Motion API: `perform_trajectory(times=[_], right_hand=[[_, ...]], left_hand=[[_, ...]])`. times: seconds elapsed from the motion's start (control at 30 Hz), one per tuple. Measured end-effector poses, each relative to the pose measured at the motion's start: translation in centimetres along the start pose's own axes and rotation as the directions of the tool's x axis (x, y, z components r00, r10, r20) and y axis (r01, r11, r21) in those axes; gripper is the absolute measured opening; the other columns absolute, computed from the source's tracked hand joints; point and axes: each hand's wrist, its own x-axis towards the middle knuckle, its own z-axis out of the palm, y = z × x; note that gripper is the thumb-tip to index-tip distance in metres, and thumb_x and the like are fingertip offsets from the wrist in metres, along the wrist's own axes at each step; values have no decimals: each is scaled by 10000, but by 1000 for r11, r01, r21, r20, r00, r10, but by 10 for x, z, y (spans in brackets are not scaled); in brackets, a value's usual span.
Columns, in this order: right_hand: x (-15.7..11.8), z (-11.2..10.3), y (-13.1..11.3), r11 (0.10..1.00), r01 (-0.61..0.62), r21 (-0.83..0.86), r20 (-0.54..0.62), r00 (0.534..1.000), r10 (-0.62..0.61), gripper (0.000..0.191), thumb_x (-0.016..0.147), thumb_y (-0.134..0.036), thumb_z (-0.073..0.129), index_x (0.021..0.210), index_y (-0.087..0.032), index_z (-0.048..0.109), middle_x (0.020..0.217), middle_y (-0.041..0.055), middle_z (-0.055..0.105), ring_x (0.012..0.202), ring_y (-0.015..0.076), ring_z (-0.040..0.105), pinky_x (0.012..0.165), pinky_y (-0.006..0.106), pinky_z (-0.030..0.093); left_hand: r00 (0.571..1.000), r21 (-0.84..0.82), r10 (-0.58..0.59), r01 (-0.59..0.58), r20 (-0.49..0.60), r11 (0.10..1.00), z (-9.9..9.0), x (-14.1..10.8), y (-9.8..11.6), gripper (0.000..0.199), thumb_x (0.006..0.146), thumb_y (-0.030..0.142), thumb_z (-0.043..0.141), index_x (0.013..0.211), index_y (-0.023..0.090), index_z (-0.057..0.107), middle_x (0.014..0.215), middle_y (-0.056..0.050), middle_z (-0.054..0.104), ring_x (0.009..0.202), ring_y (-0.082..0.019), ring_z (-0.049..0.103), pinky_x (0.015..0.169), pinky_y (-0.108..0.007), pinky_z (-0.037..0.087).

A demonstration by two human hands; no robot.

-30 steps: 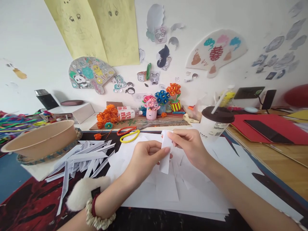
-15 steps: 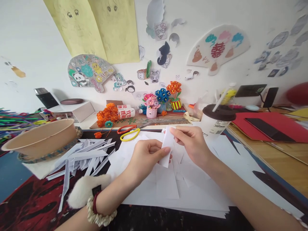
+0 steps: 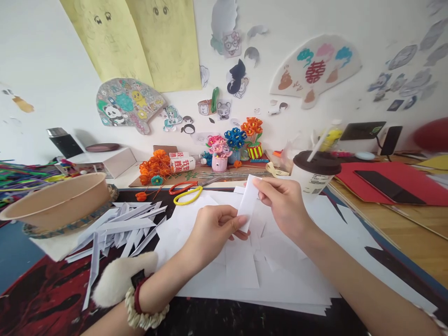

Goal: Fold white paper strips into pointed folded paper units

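1. At the far left we record a tan basin [image 3: 56,205], seated on a woven ring [image 3: 70,228]; we find no legible marking on it.
2. Right of the basin lies a loose pile of folded white paper strips [image 3: 122,226], crossing one another on the dark table surface [image 3: 210,317].
3. Nearer, beside the left wrist, we note a fluffy white object [image 3: 119,280].
4. Beyond the white sheets [image 3: 290,280] rest scissors with red and yellow handles [image 3: 189,192]. Farther back, beside orange flowers [image 3: 156,165], a white container [image 3: 184,162] lies on its side, printed with red Chinese characters, among them "节节".
5. We find the left hand [image 3: 215,228] clamped on the lower end of a narrow folded paper [image 3: 248,200], thumb on its face. A cream scrunchie [image 3: 143,315] and a dark red band [image 3: 137,298] circle the wrist.
6. The folded paper is held tilted above the sheets, between both hands.
7. The right hand [image 3: 285,198] pinches its upper end, thumb and fingers together.
8. On the wall, a white fan [image 3: 297,77] bears a red "囍".
9. Below it stands a lidded cup [image 3: 311,179] with a straw; its label print is too small for us to read.
10. At right, a dark flat object [image 3: 388,186] lies on a red folder [image 3: 350,177].
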Motion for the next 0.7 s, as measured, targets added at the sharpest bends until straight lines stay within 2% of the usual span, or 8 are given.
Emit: perform_trajectory(times=[0.17, 0.23, 0.3, 0.4, 0.53, 0.63, 0.7], right_hand=[[-1, -2, 0, 999, 8, -46, 19, 1000, -7, 432, 836, -318, 656, 494, -174, 435, 521, -45, 338, 516, 95, 279, 493, 292, 171], [-1, -4, -1, 995, 45, -91, 34, 999, -42, 425, 842, -329, 648, 503, -176, 445, 522, -45, 336, 520, 100, 281, 495, 294, 175], [-1, -4, -3, 986, 96, -135, 52, 995, -90, 430, 851, -332, 637, 504, -181, 433, 518, -47, 327, 520, 103, 279, 495, 293, 183], [-4, 0, -5, 968, 149, -204, 118, 985, -127, 442, 869, -323, 611, 499, -184, 413, 510, -50, 320, 509, 101, 289, 490, 287, 202], [-11, 9, -4, 947, 199, -251, 247, 960, -136, 438, 888, -284, 570, 495, -185, 405, 501, -41, 370, 515, 105, 346, 499, 276, 252], [-14, 12, -4, 955, 186, -230, 267, 956, -122, 443, 889, -279, 569, 487, -185, 409, 492, -37, 395, 518, 108, 367, 497, 273, 262], [-15, 12, -4, 970, 150, -190, 258, 961, -98, 448, 885, -291, 581, 481, -184, 419, 487, -41, 383, 514, 106, 360, 490, 273, 254]], left_hand=[[999, -4, -31, 31, 28, 1000, -9, 3, -3, 286, 858, 324, 584, 629, 154, 565, 562, -37, 680, 509, -152, 660, 490, -208, 455], [997, 40, 25, -28, 72, 999, -14, 5, -3, 306, 871, 368, 567, 655, 152, 585, 596, -37, 680, 555, -153, 659, 530, -218, 472], [991, 111, 114, -121, 71, 986, -18, 7, -1, 331, 876, 400, 559, 664, 151, 605, 620, -22, 650, 588, -138, 624, 559, -215, 458], [979, 139, 203, -201, -1, 970, -17, 6, 2, 346, 883, 403, 544, 657, 151, 612, 621, 6, 567, 583, -110, 521, 544, -201, 406], [976, 80, 188, -180, -107, 980, -10, 3, 3, 379, 895, 435, 523, 681, 139, 624, 583, 23, 489, 544, -95, 409, 486, -199, 309], [966, 75, 193, -183, -173, 980, -6, 0, 2, 412, 892, 440, 540, 615, 137, 573, 550, 38, 427, 523, -84, 349, 473, -210, 258], [957, 77, 230, -220, -175, 972, -6, -2, 3, 412, 899, 402, 543, 581, 140, 541, 547, 40, 410, 529, -82, 341, 485, -213, 262]])
